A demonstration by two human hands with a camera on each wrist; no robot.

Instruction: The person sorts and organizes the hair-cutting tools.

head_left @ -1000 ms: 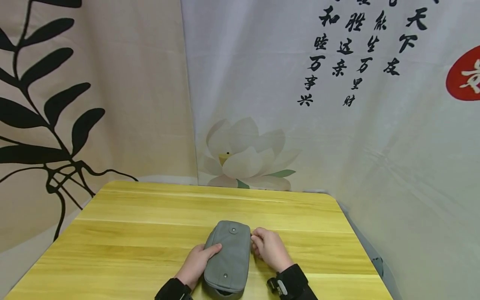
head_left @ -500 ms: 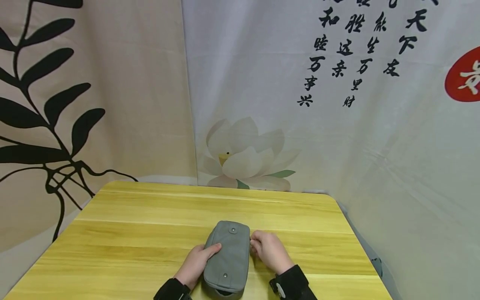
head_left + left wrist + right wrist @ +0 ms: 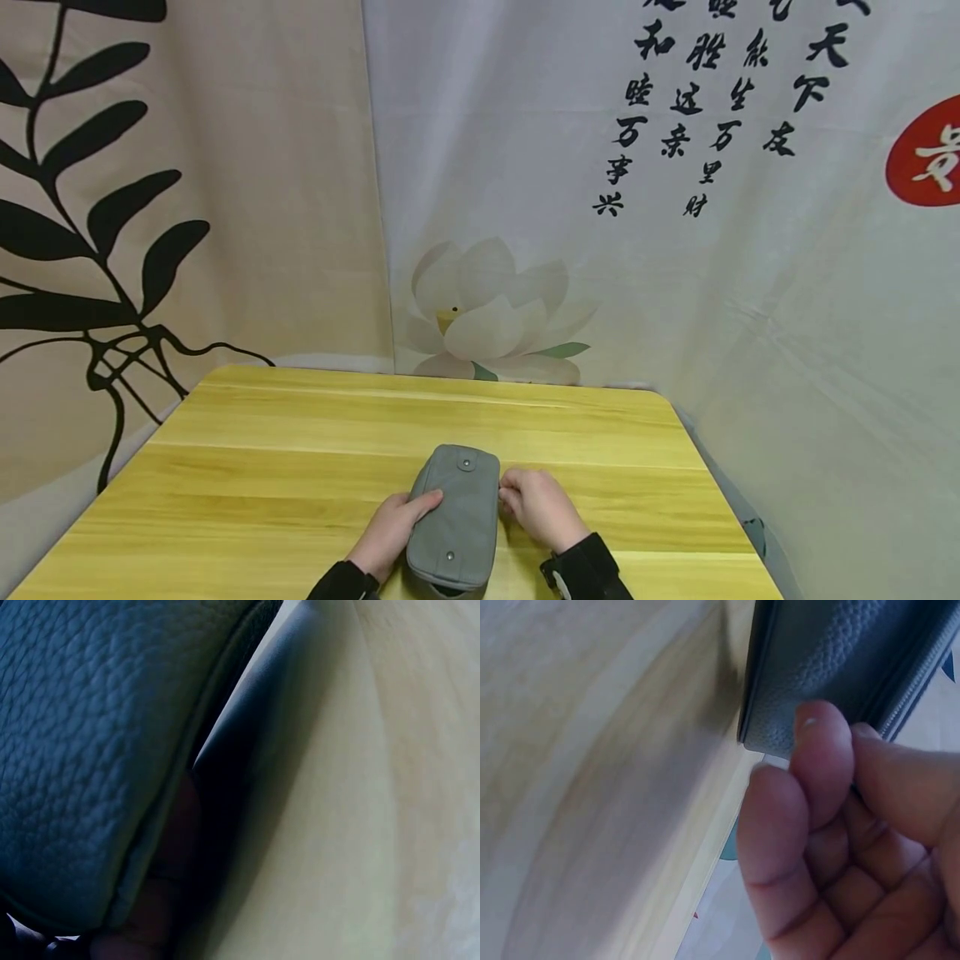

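Note:
A grey pebbled-leather zip pouch with two snap studs on its top face is at the near middle of the table. My left hand grips its left side, thumb over the top face; in the left wrist view the fingers are dark against the pouch's lower edge. At the right side, my right hand has thumb and index fingertip pinched together at the zipper, with the zipper pull hidden between them. The other fingers of that hand curl in toward the palm.
The yellow wood-grain table spreads around the pouch, its far edge close to a hanging cloth backdrop with a lotus and black characters. Black cuffs cover the wrists.
My right hand has slid slightly toward me along the pouch's right side, still pinching. The left hand and the pouch have stayed in place.

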